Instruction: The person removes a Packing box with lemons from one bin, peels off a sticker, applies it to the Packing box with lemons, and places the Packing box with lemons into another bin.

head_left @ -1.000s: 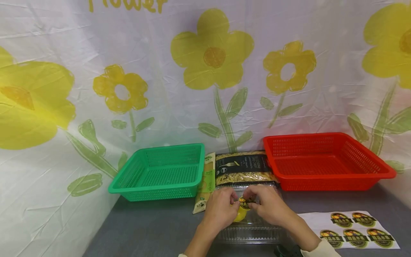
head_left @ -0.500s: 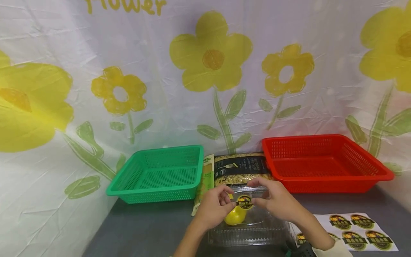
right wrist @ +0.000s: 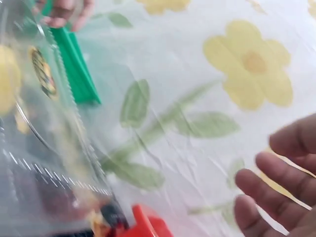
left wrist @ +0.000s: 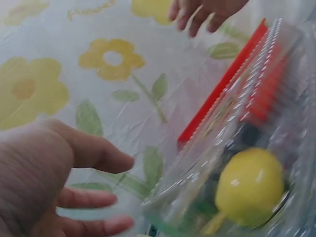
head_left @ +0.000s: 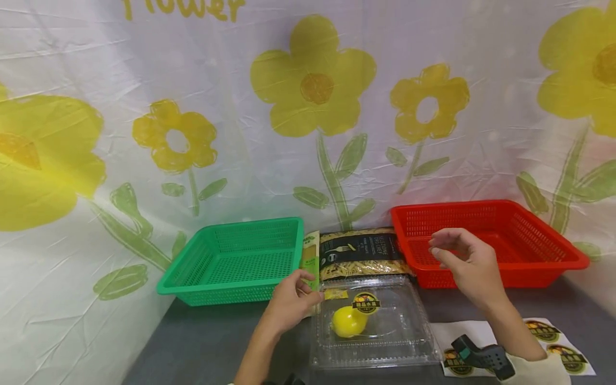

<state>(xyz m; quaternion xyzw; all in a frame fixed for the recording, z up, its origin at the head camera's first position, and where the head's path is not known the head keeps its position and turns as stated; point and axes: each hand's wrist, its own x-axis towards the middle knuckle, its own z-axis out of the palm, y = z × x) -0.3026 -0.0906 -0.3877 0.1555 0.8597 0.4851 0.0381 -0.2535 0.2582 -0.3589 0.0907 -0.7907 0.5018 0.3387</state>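
Note:
A clear plastic clamshell box [head_left: 399, 321] lies on the dark table, its lid down. Inside are a yellow lemon [head_left: 349, 322] and a small yellow packet [head_left: 335, 294]. On the lid sits a round dark and gold fruit sticker [head_left: 366, 303]. My left hand [head_left: 292, 300] hovers by the box's left edge with loosely bent fingers and nothing in them; whether it touches the box I cannot tell. Raised in front of the red basket, my right hand [head_left: 471, 264] is apart from the box, its fingers relaxed and holding nothing.
A green basket [head_left: 228, 291] stands at the back left, a red basket [head_left: 486, 275] at the back right. Between them lie a pasta bag [head_left: 361, 254] and a slim green packet [head_left: 310, 256]. The sticker sheet [head_left: 469, 329] lies right of the box, partly behind my right arm.
Both hands have come off the sticker on the lid and moved apart, the left to the left, the right up and to the right. The sticker stays on the box.

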